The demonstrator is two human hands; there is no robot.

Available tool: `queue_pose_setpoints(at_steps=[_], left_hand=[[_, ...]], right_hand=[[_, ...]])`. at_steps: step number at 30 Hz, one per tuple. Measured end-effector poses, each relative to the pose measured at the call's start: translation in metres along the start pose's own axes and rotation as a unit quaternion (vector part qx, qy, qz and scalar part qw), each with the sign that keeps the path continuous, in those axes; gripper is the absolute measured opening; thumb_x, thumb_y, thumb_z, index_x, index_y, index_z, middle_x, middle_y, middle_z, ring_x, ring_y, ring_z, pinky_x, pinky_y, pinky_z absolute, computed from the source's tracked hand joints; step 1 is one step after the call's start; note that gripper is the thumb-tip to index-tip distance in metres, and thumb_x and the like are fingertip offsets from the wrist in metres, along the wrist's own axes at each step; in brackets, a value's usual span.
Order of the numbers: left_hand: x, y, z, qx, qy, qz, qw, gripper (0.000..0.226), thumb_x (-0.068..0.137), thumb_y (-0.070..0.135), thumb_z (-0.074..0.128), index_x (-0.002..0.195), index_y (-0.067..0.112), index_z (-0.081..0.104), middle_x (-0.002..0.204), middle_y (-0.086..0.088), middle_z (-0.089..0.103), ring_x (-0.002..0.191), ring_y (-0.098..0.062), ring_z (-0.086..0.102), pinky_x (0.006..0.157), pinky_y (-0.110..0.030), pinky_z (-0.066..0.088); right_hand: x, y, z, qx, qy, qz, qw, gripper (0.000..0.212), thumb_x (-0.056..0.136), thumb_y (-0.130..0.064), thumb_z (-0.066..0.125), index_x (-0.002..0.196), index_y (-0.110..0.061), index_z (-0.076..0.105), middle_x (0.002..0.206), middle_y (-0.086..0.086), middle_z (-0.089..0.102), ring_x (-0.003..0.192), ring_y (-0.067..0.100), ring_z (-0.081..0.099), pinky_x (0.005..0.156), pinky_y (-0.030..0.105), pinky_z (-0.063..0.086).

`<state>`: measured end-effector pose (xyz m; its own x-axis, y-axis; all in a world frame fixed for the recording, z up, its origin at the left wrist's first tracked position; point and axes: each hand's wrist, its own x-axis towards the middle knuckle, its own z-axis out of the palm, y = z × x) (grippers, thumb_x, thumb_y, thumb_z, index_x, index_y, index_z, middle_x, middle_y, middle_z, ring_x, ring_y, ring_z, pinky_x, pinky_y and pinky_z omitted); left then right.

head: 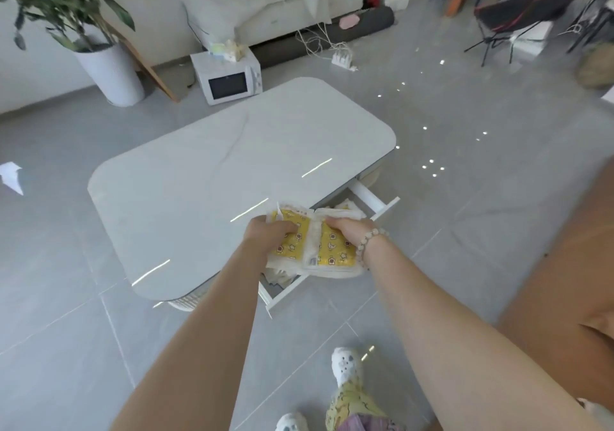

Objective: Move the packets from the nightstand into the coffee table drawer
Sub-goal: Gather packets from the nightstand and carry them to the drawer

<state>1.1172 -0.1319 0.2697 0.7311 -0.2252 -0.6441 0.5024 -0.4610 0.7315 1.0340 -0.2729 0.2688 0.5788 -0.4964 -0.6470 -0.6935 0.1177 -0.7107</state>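
Note:
Both hands grip yellow-and-white packets with a star print over the open drawer (382, 206) of the coffee table (206, 171). My left hand (269, 233) clutches the left packet (294, 244). A beaded bracelet circles the wrist of my right hand (349, 229), which holds the right packet (335, 253). The two packets touch side by side, just above the drawer opening. White items lie inside the drawer, partly hidden beneath the packets. The nightstand is out of view.
A white microwave (229, 78) sits on the floor beyond the table, beside a potted plant (109, 71). A power strip with cables (342, 57) lies farther back, a dark chair (518, 15) at the right. My feet in white shoes (345, 364) stand near the drawer.

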Motion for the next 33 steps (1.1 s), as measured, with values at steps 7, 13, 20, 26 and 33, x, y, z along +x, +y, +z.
queue_pose_setpoints(at_steps=[7,13,20,26,33], left_hand=[[0.051,0.033,0.044,0.008,0.017,-0.020,1.000,0.012,0.079,0.014,0.072,0.075,0.013,0.061,0.085,-0.008,0.066,0.084,-0.028,0.065,0.087,-0.037,0.054],[0.112,0.087,0.128,0.015,-0.015,-0.030,0.999,0.009,0.081,0.013,0.071,0.081,0.015,0.062,0.082,-0.005,0.066,0.077,-0.025,0.064,0.077,-0.034,0.053],[0.177,0.115,0.202,0.012,-0.055,-0.076,0.996,0.010,0.083,0.012,0.070,0.089,0.015,0.063,0.080,-0.002,0.066,0.069,-0.019,0.064,0.062,-0.027,0.052],[0.229,0.082,0.229,0.005,-0.049,-0.141,0.989,0.010,0.085,0.015,0.069,0.093,0.015,0.065,0.090,-0.007,0.072,0.088,-0.029,0.069,0.086,-0.043,0.055],[0.309,0.007,0.265,-0.001,-0.054,-0.213,0.976,0.010,0.086,0.020,0.069,0.093,0.019,0.062,0.092,-0.004,0.071,0.087,-0.025,0.067,0.087,-0.039,0.054]], right_hand=[[0.065,-0.020,-0.029,0.011,-0.002,0.032,0.999,0.058,0.072,-0.049,0.070,0.114,-0.011,0.062,0.104,0.007,0.069,0.093,0.024,0.067,0.087,0.036,0.054],[0.146,-0.041,-0.109,0.027,0.001,0.072,0.997,0.040,0.086,-0.039,0.064,0.113,-0.009,0.063,0.099,0.011,0.069,0.092,0.025,0.067,0.087,0.034,0.054],[0.245,-0.043,-0.167,0.006,-0.018,0.132,0.991,0.037,0.083,-0.037,0.068,0.109,-0.011,0.064,0.086,0.005,0.067,0.078,0.021,0.066,0.071,0.030,0.056],[0.310,-0.019,-0.154,-0.035,-0.060,0.184,0.980,0.050,0.077,-0.045,0.071,0.113,-0.011,0.063,0.105,0.009,0.068,0.095,0.026,0.066,0.089,0.040,0.054],[0.396,0.048,-0.131,-0.092,-0.052,0.242,0.964,0.074,0.074,-0.049,0.072,0.129,-0.004,0.053,0.122,0.014,0.061,0.110,0.029,0.061,0.094,0.039,0.051]])
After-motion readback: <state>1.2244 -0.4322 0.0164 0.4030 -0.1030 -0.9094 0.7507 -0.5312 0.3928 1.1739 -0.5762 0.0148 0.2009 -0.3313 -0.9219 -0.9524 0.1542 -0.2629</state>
